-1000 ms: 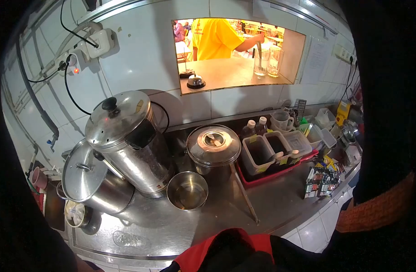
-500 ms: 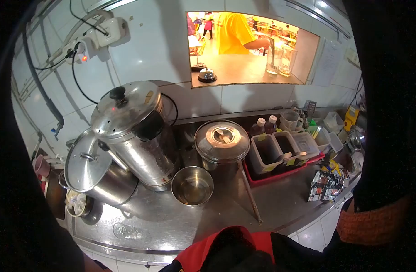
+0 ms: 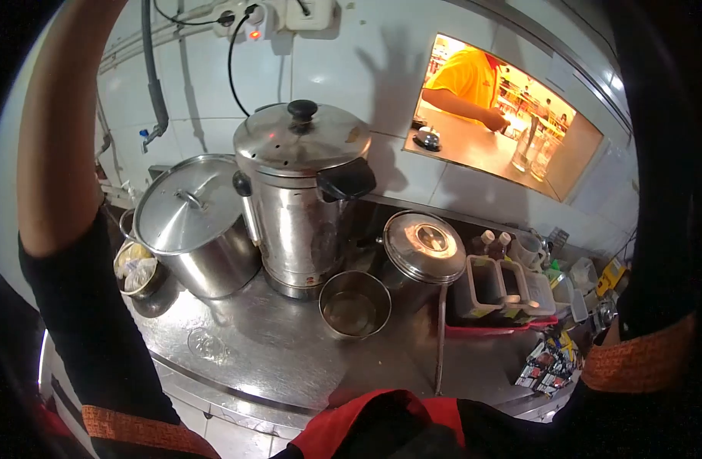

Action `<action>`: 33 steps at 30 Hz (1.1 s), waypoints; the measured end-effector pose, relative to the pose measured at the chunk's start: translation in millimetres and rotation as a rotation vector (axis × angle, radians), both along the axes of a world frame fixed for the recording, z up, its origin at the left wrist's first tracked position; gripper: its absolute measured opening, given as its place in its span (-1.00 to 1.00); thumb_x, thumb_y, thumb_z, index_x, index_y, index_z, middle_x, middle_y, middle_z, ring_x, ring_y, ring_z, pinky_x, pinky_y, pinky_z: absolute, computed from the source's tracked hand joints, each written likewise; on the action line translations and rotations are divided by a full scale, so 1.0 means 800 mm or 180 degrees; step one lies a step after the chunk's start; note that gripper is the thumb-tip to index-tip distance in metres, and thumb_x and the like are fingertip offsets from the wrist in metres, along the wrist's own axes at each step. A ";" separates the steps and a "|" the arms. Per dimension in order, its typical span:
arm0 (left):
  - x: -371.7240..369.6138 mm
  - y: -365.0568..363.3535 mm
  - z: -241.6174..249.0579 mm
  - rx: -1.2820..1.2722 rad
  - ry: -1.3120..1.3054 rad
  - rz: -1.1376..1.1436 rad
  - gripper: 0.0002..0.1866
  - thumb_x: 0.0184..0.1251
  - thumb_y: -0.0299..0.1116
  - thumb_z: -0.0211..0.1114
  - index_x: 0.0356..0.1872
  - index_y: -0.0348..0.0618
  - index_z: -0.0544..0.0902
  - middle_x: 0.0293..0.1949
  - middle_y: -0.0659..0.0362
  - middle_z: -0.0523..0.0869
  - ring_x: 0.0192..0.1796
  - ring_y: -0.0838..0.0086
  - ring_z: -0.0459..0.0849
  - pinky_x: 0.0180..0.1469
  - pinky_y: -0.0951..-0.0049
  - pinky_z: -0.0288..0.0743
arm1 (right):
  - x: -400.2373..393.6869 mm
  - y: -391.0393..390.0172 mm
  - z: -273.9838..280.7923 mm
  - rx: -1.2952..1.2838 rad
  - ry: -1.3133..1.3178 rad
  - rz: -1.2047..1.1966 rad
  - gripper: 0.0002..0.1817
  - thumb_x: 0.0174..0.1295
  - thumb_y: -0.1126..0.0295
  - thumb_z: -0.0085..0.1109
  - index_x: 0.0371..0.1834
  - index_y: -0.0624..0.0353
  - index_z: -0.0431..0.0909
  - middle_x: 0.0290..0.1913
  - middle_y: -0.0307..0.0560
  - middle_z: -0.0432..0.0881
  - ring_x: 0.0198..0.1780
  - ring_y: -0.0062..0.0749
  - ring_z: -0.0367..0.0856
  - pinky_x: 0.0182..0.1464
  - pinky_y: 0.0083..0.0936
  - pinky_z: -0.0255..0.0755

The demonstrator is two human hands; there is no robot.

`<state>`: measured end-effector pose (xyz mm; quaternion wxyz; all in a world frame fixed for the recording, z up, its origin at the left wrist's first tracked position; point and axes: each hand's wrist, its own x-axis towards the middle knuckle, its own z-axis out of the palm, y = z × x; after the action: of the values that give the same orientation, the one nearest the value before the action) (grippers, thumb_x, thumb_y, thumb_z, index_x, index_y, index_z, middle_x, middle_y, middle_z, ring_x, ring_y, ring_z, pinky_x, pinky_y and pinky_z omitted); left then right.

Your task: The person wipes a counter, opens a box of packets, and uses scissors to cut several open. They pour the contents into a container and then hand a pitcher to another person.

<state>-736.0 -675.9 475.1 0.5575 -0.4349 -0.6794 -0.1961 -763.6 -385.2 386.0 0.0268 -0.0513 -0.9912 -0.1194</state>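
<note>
Both of my arms are raised, and both hands lie beyond the top of the view. My bare left forearm [image 3: 64,130] rises along the left side, its black sleeve [image 3: 83,306] slid down to the elbow. On the right, my other dark sleeve [image 3: 661,191] goes up past the top edge. A shadow of a spread hand [image 3: 397,73] falls on the tiled wall. Below stand a steel urn [image 3: 297,229] with a black-knobbed lid, a lidded stockpot [image 3: 202,260], an open steel pot [image 3: 356,310] with some liquid, and a smaller lidded steel pot [image 3: 424,245].
Plastic containers [image 3: 473,287] sit in a red tray [image 3: 493,330] with bottles [image 3: 500,243] behind. Sachets [image 3: 546,367] lie at the right of the steel counter [image 3: 251,359]. A person in yellow [image 3: 473,80] stands beyond the serving hatch, near glasses [image 3: 546,157] and a bell [image 3: 427,139].
My view has turned left and tilted, so the counter items sit further right. My left forearm has come into view, raised. The person beyond the hatch has moved an arm.
</note>
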 end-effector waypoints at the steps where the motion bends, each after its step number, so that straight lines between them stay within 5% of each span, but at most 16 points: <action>1: 0.009 -0.012 -0.012 -0.0132 0.0303 -0.0168 -0.52 0.14 -0.07 0.24 0.06 -0.04 0.48 0.10 -0.04 0.45 0.12 0.23 0.45 0.14 0.23 0.34 | -0.005 -0.010 -0.004 0.0029 -0.0056 0.0063 -0.49 0.15 0.14 0.04 0.13 0.11 0.28 -0.02 -0.01 0.42 -0.03 -0.29 0.38 -0.02 -0.40 0.25; 3: 0.041 -0.026 -0.031 -0.0092 0.0182 -0.0325 -0.56 0.14 -0.10 0.24 0.03 -0.03 0.51 0.06 -0.03 0.49 0.11 0.24 0.46 0.14 0.19 0.34 | -0.010 -0.033 -0.013 0.0081 -0.0163 0.0260 -0.50 0.15 0.14 0.03 0.13 0.11 0.28 -0.02 0.00 0.42 -0.02 -0.29 0.38 -0.01 -0.40 0.25; 6: 0.037 -0.030 -0.031 0.0154 -0.0286 0.0480 -0.61 0.18 -0.11 0.21 0.02 0.03 0.52 0.06 -0.05 0.49 0.12 0.25 0.46 0.21 0.17 0.24 | -0.002 -0.073 -0.028 0.0119 -0.0310 0.0697 -0.51 0.16 0.14 0.02 0.13 0.12 0.29 -0.01 0.00 0.41 -0.01 -0.29 0.37 0.01 -0.40 0.24; 12: 0.036 -0.049 -0.098 -0.1089 -0.0622 -0.0339 -0.45 0.18 -0.06 0.17 0.13 -0.15 0.37 0.07 0.10 0.52 0.02 0.35 0.52 0.03 0.26 0.40 | 0.077 -0.167 -0.085 -0.0078 -0.0673 0.2066 -0.52 0.17 0.14 0.00 0.12 0.12 0.29 0.01 0.01 0.41 0.01 -0.28 0.37 0.04 -0.41 0.23; 13: 0.040 -0.026 -0.131 -0.0820 -0.0868 -0.1206 -0.44 0.03 -0.20 0.34 0.08 -0.14 0.43 0.05 0.07 0.53 -0.02 0.34 0.53 -0.01 0.30 0.39 | 0.096 -0.182 -0.099 -0.0168 -0.0749 0.2347 -0.52 0.17 0.14 0.00 0.12 0.12 0.30 0.01 0.01 0.41 0.02 -0.28 0.37 0.04 -0.41 0.22; 14: 0.067 -0.003 -0.150 -0.1007 -0.1049 -0.1303 -0.45 -0.10 -0.29 0.44 0.00 -0.15 0.50 -0.02 0.05 0.57 -0.01 0.30 0.53 0.00 0.29 0.39 | 0.118 -0.193 -0.115 -0.0257 -0.0819 0.2632 -0.52 0.17 0.14 -0.01 0.12 0.12 0.30 0.01 0.01 0.40 0.02 -0.28 0.37 0.05 -0.41 0.22; 15: 0.095 0.033 -0.165 -0.1327 -0.2196 -0.1852 -0.47 -0.14 -0.25 0.45 -0.07 -0.19 0.54 -0.02 0.02 0.55 -0.02 0.23 0.52 0.02 0.30 0.39 | 0.138 -0.205 -0.129 -0.0382 -0.0886 0.2854 -0.53 0.17 0.14 -0.01 0.12 0.12 0.30 0.01 0.02 0.40 0.02 -0.28 0.36 0.05 -0.41 0.22; 19: 0.169 0.122 -0.271 -0.2425 -0.1884 -0.2779 -0.46 -0.06 -0.15 0.39 -0.02 -0.18 0.52 -0.03 -0.02 0.55 -0.04 0.15 0.54 0.03 0.31 0.40 | 0.230 -0.195 -0.193 -0.0979 -0.0991 0.3645 -0.53 0.18 0.15 -0.02 0.11 0.12 0.31 0.02 0.02 0.40 0.04 -0.28 0.36 0.07 -0.42 0.21; 22: 0.202 0.139 -0.340 -0.2869 -0.2109 -0.3210 -0.46 -0.02 -0.13 0.36 0.00 -0.17 0.51 -0.05 -0.03 0.56 -0.05 0.15 0.55 0.01 0.31 0.41 | 0.294 -0.154 -0.219 -0.1586 -0.0824 0.3540 -0.54 0.19 0.15 -0.03 0.11 0.12 0.31 0.03 0.03 0.39 0.05 -0.28 0.36 0.09 -0.42 0.20; 24: 0.219 0.143 -0.376 -0.3068 -0.2240 -0.3397 -0.46 0.01 -0.11 0.34 0.01 -0.16 0.50 -0.06 -0.04 0.56 -0.06 0.15 0.55 0.00 0.32 0.42 | 0.344 -0.120 -0.224 -0.1965 -0.0623 0.2989 -0.34 0.15 0.15 0.02 0.30 0.10 0.09 0.16 0.17 0.30 0.06 -0.02 0.41 0.07 -0.21 0.31; 27: 0.241 0.155 -0.415 -0.3244 -0.2359 -0.3634 -0.46 0.05 -0.09 0.30 0.03 -0.16 0.50 -0.08 -0.05 0.57 -0.08 0.14 0.56 -0.02 0.32 0.43 | 0.407 -0.072 -0.255 -0.2070 0.0445 0.2600 -0.38 0.19 0.18 -0.07 0.33 0.05 0.06 0.21 0.02 0.29 0.14 -0.17 0.36 0.05 -0.34 0.28; 31: 0.276 0.179 -0.412 -0.3316 -0.3426 -0.3493 -0.47 0.09 -0.09 0.28 0.05 -0.15 0.48 -0.10 -0.06 0.58 -0.11 0.16 0.57 -0.06 0.33 0.45 | 0.492 0.000 -0.301 -0.3117 0.0002 0.1587 -0.34 0.19 0.19 -0.03 0.35 0.04 -0.01 0.20 0.12 0.29 0.16 -0.13 0.35 0.13 -0.26 0.25; 33: 0.283 0.185 -0.420 -0.3149 -0.4407 -0.2938 -0.47 0.12 -0.14 0.28 0.10 -0.14 0.45 -0.11 -0.06 0.59 -0.16 0.27 0.60 -0.14 0.37 0.49 | 0.546 0.063 -0.362 -0.2737 -0.0336 0.0935 -0.38 0.20 0.11 -0.03 0.29 0.09 0.11 0.19 0.17 0.29 0.18 -0.02 0.30 0.17 -0.27 0.22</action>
<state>-509.6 -528.3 139.0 -0.3442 -0.6325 -0.6255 -0.3004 -326.7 -334.7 96.7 -0.0308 0.0894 -0.9475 0.3054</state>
